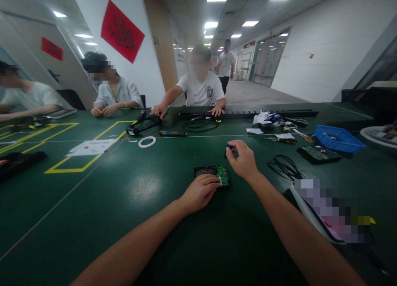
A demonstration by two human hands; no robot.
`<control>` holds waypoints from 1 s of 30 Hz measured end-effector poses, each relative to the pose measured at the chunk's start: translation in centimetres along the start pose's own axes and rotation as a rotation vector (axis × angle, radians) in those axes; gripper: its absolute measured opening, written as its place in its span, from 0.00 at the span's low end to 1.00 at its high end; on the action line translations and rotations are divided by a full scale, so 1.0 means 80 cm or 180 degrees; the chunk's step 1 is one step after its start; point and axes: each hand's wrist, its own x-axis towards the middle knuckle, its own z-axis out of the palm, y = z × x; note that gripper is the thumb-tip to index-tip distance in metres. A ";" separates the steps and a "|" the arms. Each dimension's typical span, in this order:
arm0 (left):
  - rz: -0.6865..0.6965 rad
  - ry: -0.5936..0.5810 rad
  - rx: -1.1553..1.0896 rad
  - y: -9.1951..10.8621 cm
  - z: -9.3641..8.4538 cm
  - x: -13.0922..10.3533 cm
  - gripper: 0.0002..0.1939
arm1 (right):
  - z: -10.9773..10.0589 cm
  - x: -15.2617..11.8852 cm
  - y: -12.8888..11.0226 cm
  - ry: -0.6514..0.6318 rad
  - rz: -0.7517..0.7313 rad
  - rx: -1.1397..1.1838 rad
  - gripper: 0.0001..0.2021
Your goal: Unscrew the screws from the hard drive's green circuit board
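A black hard drive (205, 170) with a green circuit board (222, 172) on its upper face lies on the table in front of me. My left hand (203, 190) rests over its near side, fingers laid across the drive and board, holding it down; the thumb is hidden. Above the right part of the board, my right hand (242, 158) pinches the dark handle of a screwdriver (228, 147). Its thin shaft slants down to the board's far edge. Whether the tip sits in a screw is too small to tell.
A second hard drive (319, 153), a blue tray (339, 139), a black cable (283, 168) and pliers (281, 140) lie to the right. A white tape roll (147, 142) and papers (91, 147) are at the left. Across the table, a person (201, 85) touches a black device (144, 122).
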 end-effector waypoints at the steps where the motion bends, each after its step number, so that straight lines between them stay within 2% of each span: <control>1: -0.0006 -0.0004 0.0001 0.000 0.000 0.000 0.18 | 0.000 0.000 -0.001 -0.0007 -0.0013 0.0009 0.08; 18: 0.0005 -0.0026 0.0023 0.001 -0.002 0.002 0.17 | -0.003 0.002 -0.007 -0.0022 -0.0055 -0.0070 0.10; 25: -0.0005 -0.0004 0.0004 0.004 -0.004 0.003 0.17 | 0.002 0.001 -0.001 0.0065 -0.0008 0.0145 0.09; 30: -0.0005 -0.0014 0.0038 0.002 -0.002 0.002 0.17 | 0.003 0.000 0.004 0.0035 0.0053 0.0021 0.09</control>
